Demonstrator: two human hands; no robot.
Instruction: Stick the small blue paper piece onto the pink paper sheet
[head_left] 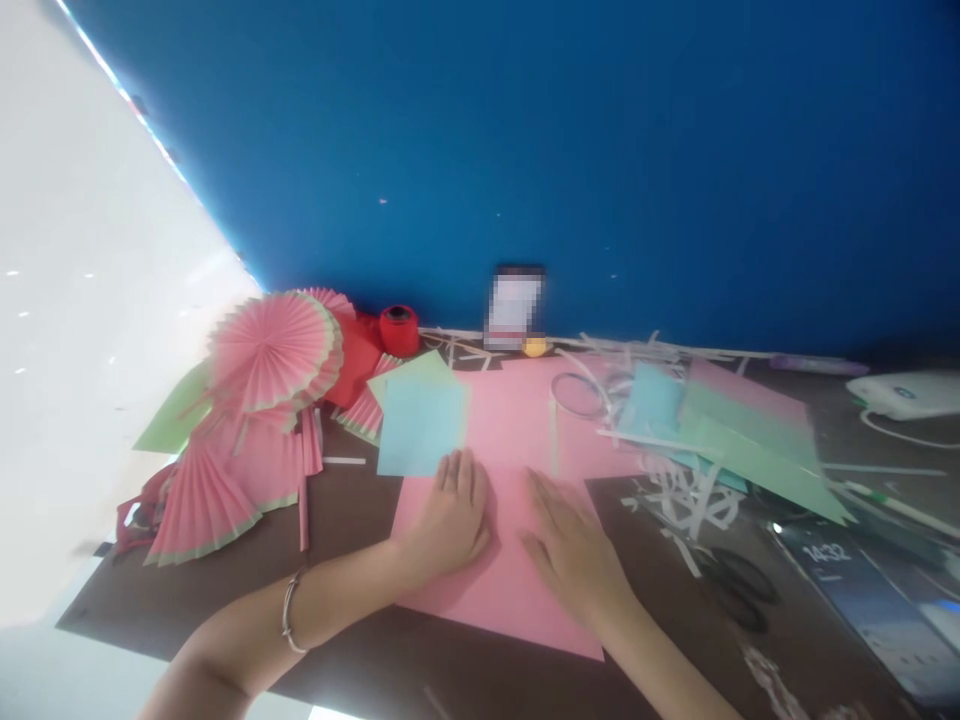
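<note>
A sheet of pink paper [517,610] lies on the brown table in front of me. Palm down on its left half, my left hand [450,515] presses with its fingers side by side and slightly bent. My right hand [566,540] rests flat on the right half, fingers stretched forward and thumb apart. Neither hand grips anything. Beyond my fingertips, more pink paper [514,410] spreads across the table, with a light blue sheet [420,425] on its left.
Pleated pink paper fans [270,350] are piled at the left, beside a red tape roll [399,332]. On the right are white paper strips [694,495], green paper [765,460], dark-handled scissors [739,590] and a phone [862,600]. A blue panel [562,150] stands behind.
</note>
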